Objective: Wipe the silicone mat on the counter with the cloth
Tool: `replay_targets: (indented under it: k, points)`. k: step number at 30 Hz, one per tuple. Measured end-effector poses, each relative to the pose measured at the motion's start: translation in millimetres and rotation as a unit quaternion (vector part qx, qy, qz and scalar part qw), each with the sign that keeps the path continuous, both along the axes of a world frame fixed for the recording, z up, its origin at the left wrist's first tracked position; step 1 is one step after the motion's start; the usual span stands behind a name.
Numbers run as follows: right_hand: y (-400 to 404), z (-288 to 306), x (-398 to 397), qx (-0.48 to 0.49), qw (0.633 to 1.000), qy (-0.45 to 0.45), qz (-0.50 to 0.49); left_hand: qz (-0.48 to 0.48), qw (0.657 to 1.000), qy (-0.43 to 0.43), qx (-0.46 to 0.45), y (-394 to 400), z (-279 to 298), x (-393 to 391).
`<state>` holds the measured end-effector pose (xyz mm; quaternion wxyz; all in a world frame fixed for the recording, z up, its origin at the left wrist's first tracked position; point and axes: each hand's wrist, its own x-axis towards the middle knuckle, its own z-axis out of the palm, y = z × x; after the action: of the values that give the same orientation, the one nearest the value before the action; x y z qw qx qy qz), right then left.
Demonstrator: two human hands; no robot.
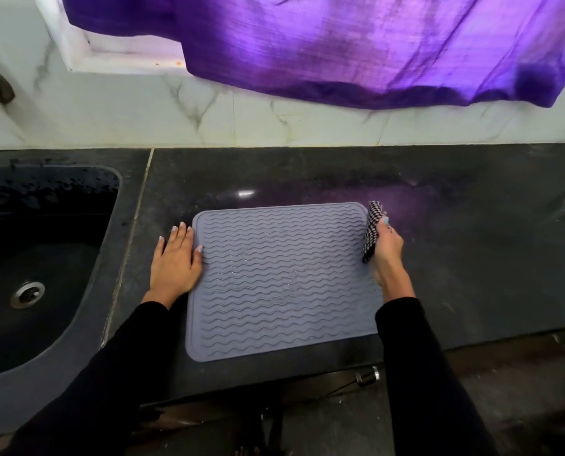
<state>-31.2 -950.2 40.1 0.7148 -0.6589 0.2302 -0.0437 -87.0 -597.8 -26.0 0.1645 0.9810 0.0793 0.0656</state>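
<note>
we read the cloth point(373, 232) as light, soft and floppy, best kept bunched in the fist, while the silicone mat point(284, 281) looks thin, flexible and grippy, likely to creep unless pinned at an edge. our right hand point(388, 248) is curled round the cloth at the mat's right edge, so the ribbed surface lies just left of the grip. our left hand point(175, 258) rests flat, fingers straight, on the counter point(307, 179) against the mat's left edge.

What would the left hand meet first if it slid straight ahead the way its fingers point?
Probably nothing soon: the left hand lies flat at the silicone mat's left edge, pointing away; ahead is bare counter, then the marble wall.
</note>
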Motion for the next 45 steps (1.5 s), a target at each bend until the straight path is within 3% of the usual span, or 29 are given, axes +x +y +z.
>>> replay_targets:
  k: [2, 4, 7, 10, 14, 16, 17, 19, 20, 21, 22, 24, 26, 27, 29, 31, 33, 38, 40, 42, 43, 45]
  points:
    - [8.0, -0.6, -7.8, -0.278, 0.960, 0.009, 0.044, -0.001, 1.000, -0.008, -0.005, 1.1, -0.3, -1.7]
    - [21.8, -14.1, -19.1, -0.442, 0.884, 0.038, 0.147, -0.002, 1.000, -0.018, -0.009, 1.2, 0.8, -2.2]
    - [34.9, -42.4, -36.8, -0.585, 0.781, 0.057, 0.211, -0.001, 1.000, -0.023, -0.010, -0.1, 0.3, -6.1]
    - [33.7, -48.6, -37.1, -0.609, 0.762, 0.060, 0.212, -0.002, 1.000, -0.020, -0.005, 0.1, 0.2, -5.5]
    - [33.4, -45.8, -31.4, -0.583, 0.777, 0.072, 0.225, 0.002, 1.000, -0.024, -0.002, 0.8, 0.2, -4.8]
    - [33.0, -45.4, -29.7, -0.544, 0.808, 0.064, 0.219, 0.003, 1.000, -0.024, -0.004, 0.1, 1.2, -4.9]
    - [30.9, -46.1, -27.3, -0.486, 0.848, 0.050, 0.204, 0.003, 1.000, -0.023, -0.004, 0.0, 1.4, -4.9]
    - [25.9, -36.2, -20.4, -0.252, 0.958, 0.031, 0.129, 0.005, 1.000, -0.022, -0.004, 0.0, 2.2, -4.3]
    - [24.4, -30.0, -17.3, -0.111, 0.990, 0.022, 0.078, 0.006, 1.000, -0.022, -0.005, 0.1, 2.4, -4.4]
    - [23.6, -23.2, -16.1, -0.017, 0.999, 0.004, 0.028, 0.005, 1.000, -0.022, -0.006, -0.2, 2.7, -4.5]
    - [26.9, -15.5, -18.2, 0.014, 1.000, -0.007, -0.010, 0.005, 1.000, -0.022, -0.008, -0.4, 3.2, -4.5]
    - [45.9, -3.2, -28.4, -0.071, 0.997, -0.019, -0.004, 0.009, 1.000, -0.027, -0.014, -1.2, 4.8, -4.7]
    - [73.6, -0.5, -48.7, -0.232, 0.968, -0.033, 0.086, 0.009, 0.999, -0.032, -0.019, -1.2, 4.9, -4.9]
    - [87.2, -6.0, -58.9, -0.317, 0.935, -0.039, 0.151, 0.009, 0.999, -0.033, -0.020, -0.9, 4.3, -5.1]
    - [108.9, -24.5, -74.9, -0.482, 0.838, -0.014, 0.257, 0.008, 0.999, -0.037, -0.024, -1.0, 3.6, -5.3]
    - [120.7, -39.1, -82.1, -0.597, 0.751, -0.007, 0.282, 0.008, 0.999, -0.036, -0.019, -1.6, 3.2, -4.1]
    - [124.3, -39.7, -84.4, -0.629, 0.723, 0.001, 0.285, 0.006, 0.999, -0.034, -0.011, -2.4, 1.3, -2.9]
    - [121.0, -32.3, -69.7, -0.612, 0.698, 0.078, 0.363, 0.006, 0.999, -0.040, -0.002, -3.2, 1.0, -2.9]
    - [120.1, -32.1, -67.5, -0.600, 0.699, 0.082, 0.381, 0.006, 0.999, -0.036, -0.006, -3.4, 1.9, -3.2]
    - [113.1, -27.7, -63.7, -0.532, 0.738, 0.079, 0.408, 0.002, 0.999, -0.036, -0.019, -2.1, 2.7, -3.2]
    - [105.6, -23.4, -60.5, -0.437, 0.795, 0.072, 0.414, -0.002, 0.999, -0.038, -0.033, -0.7, 3.3, -3.8]
    - [84.3, -5.4, -54.1, -0.096, 0.922, 0.085, 0.365, -0.005, 0.996, -0.045, -0.074, 2.3, 6.3, -7.2]
